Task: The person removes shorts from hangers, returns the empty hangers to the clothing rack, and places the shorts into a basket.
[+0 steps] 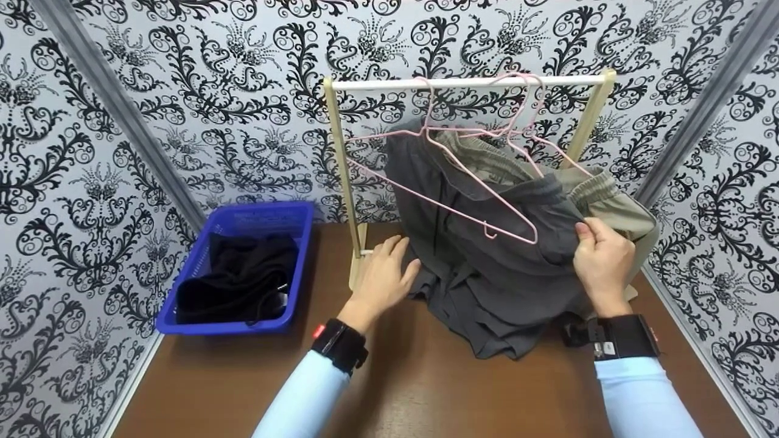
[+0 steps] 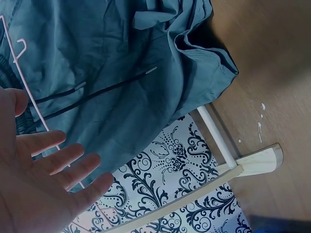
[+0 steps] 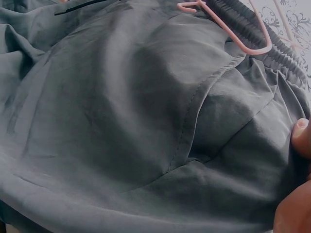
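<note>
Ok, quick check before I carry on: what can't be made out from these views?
- Beige cloth, one garment or more: head view, the gray garment hides much of it.
- Right hand: right wrist view, mostly cut off by the right edge.
- Black cloth in the blue basket, garment type: head view, hidden by its own folds.
- White specks on the table: left wrist view, too small to identify.

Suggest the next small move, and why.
Perhaps lift the left grip to steady the front pink hanger: that grip's fingers are spread, holding nothing, the hanger lies across the front of the dark grey shorts, and the right grip holds their side.
</note>
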Motion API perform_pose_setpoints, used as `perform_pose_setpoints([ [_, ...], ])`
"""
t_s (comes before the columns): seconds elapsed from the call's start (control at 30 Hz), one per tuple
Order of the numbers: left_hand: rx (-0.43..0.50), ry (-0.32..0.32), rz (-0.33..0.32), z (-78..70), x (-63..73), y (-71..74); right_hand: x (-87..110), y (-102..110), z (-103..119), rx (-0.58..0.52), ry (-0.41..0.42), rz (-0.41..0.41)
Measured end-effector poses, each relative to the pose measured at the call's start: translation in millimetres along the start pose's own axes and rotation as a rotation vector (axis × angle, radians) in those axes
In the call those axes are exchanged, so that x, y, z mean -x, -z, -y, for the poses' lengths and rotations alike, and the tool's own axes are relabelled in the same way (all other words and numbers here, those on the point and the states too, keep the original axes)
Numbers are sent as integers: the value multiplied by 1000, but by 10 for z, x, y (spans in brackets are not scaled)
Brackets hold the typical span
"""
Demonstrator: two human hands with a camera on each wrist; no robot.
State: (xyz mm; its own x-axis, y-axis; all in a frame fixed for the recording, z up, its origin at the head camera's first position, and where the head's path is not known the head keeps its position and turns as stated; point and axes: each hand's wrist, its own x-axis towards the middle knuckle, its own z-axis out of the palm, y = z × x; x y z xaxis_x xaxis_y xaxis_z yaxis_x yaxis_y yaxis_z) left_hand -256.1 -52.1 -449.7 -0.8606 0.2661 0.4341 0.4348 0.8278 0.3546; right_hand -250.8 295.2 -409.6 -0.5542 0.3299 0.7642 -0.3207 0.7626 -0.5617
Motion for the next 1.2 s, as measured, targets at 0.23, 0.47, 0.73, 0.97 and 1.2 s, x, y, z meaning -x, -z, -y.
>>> perform_pose_setpoints([
  [0.23, 11, 6, -14, 11, 13, 15, 100, -14, -63, 4, -13, -10],
  [0.47, -17, 9, -14, 23, 30, 26, 177, -20, -140, 20, -21, 5],
  [0.73, -20, 16, -14, 40, 49, 10, 219, -33, -178, 24, -50, 41],
  [0.97, 22, 33, -4, 56, 76, -8, 304, -60, -228, 27, -36, 56],
  [1.2, 9, 36, -13, 71, 108, -17, 399, -64, -228, 13, -60, 101],
])
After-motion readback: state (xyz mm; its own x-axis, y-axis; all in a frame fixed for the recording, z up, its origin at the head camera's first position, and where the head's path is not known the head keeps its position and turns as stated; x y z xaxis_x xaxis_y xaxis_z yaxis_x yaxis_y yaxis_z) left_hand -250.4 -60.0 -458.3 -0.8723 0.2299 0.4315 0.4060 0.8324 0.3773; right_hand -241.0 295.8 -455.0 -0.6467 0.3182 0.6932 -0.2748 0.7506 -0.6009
